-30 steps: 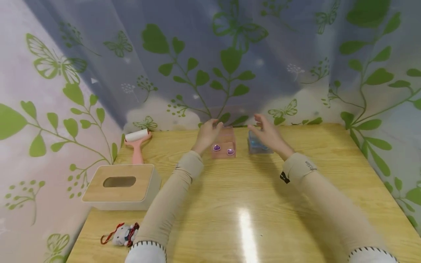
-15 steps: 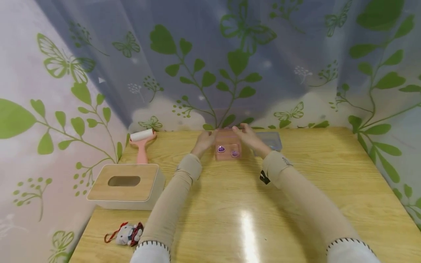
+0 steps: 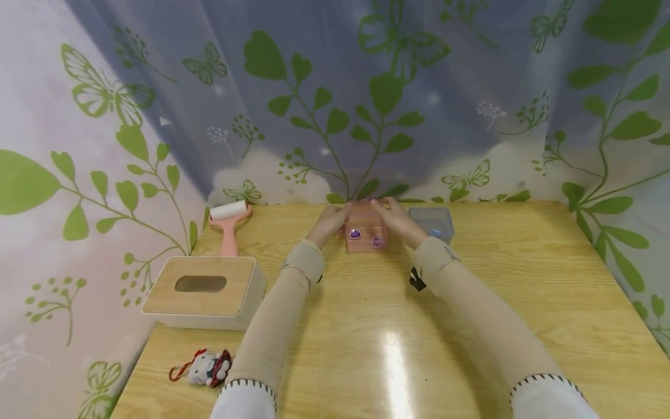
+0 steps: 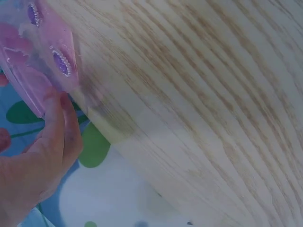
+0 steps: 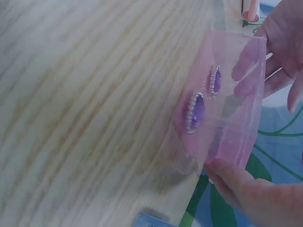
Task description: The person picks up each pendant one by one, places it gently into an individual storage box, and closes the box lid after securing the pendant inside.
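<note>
Leafy curtain behind; I'm gripping pink box [image 3: 364,233] at desk's [image 3: 366,326] far edge, left hand [image 3: 328,223] and right hand [image 3: 396,218] pinching its sides (blue box [image 3: 432,223] beside). Lifting probably needs even squeeze.

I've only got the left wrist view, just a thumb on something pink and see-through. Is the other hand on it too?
Observer: Yes. In the head view the right hand holds the right side of the pink box while the left hand holds its left side.
Operator: Okay, and what else is near that box?
Observer: A blue-grey translucent box sits on the table just to the right of it, behind the right wrist.
Operator: Anything over on the left side of the table?
Observer: A pink lint roller lies near the back edge, and a tissue box with a wooden lid stands in front of it.
</note>
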A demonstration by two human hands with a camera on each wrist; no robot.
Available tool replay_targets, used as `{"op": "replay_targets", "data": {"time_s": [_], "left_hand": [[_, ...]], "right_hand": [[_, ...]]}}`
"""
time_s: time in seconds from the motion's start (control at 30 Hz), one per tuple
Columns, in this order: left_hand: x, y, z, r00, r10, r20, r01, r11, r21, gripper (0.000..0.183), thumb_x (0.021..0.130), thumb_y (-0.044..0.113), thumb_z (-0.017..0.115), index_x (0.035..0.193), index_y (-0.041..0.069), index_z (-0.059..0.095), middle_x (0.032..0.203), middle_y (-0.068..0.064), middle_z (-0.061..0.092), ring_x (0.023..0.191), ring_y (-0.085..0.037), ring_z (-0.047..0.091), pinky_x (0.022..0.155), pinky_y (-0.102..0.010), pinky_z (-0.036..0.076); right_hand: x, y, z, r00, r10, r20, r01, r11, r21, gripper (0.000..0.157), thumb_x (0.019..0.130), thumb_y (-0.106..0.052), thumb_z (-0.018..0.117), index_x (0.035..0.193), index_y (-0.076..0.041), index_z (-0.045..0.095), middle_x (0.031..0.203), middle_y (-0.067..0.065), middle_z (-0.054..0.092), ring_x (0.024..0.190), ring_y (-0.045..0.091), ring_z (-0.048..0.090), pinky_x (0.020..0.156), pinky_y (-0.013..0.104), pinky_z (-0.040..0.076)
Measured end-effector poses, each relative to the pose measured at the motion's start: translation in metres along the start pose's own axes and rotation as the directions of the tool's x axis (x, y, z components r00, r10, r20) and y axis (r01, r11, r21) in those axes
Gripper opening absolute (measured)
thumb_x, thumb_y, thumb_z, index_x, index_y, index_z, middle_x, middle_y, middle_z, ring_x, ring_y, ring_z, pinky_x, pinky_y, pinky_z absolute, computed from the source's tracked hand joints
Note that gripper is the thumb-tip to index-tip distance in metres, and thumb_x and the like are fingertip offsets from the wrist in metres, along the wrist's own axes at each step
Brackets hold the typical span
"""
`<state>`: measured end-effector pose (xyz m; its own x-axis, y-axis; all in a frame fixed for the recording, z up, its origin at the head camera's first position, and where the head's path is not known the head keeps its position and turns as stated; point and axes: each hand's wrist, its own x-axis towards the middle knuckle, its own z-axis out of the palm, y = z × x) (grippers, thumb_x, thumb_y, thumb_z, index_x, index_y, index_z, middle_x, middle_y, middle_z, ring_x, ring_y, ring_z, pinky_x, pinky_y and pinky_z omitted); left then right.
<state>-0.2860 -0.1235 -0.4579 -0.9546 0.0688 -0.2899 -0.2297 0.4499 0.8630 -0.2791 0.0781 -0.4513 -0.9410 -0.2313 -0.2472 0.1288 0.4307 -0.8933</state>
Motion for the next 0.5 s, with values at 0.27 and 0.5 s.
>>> {"op": "replay_targets", "data": {"time_s": [0.27, 0.5], "left_hand": [[-0.002, 0.001, -0.001, 0.999, -0.011, 0.040, 0.017, 0.989, -0.148, 0.063, 0.112, 0.040, 0.048, 0.149, -0.011, 0.048, 0.151, -0.029, 0.053, 0.140, -0.041, 0.054, 0.120, -0.049, 0.048], [-0.004, 0.004, 0.000, 0.999, 0.003, 0.034, 0.006, 0.969, -0.246, 0.064, 0.111, 0.037, 0.051, 0.156, -0.007, 0.041, 0.159, -0.028, 0.048, 0.145, -0.042, 0.051, 0.118, -0.052, 0.050]], "right_hand": [[0.002, 0.001, 0.007, 0.997, -0.025, -0.067, 0.029, 0.998, 0.060, 0.073, 0.113, -0.046, 0.042, 0.165, 0.002, 0.021, 0.163, 0.031, 0.037, 0.145, 0.044, 0.047, 0.129, 0.055, 0.035], [0.004, 0.001, 0.012, 0.988, -0.017, -0.152, 0.035, 0.992, 0.119, 0.068, 0.113, -0.040, 0.045, 0.164, 0.000, 0.025, 0.131, 0.031, 0.061, 0.078, 0.024, 0.063, 0.093, 0.046, 0.055]]}}
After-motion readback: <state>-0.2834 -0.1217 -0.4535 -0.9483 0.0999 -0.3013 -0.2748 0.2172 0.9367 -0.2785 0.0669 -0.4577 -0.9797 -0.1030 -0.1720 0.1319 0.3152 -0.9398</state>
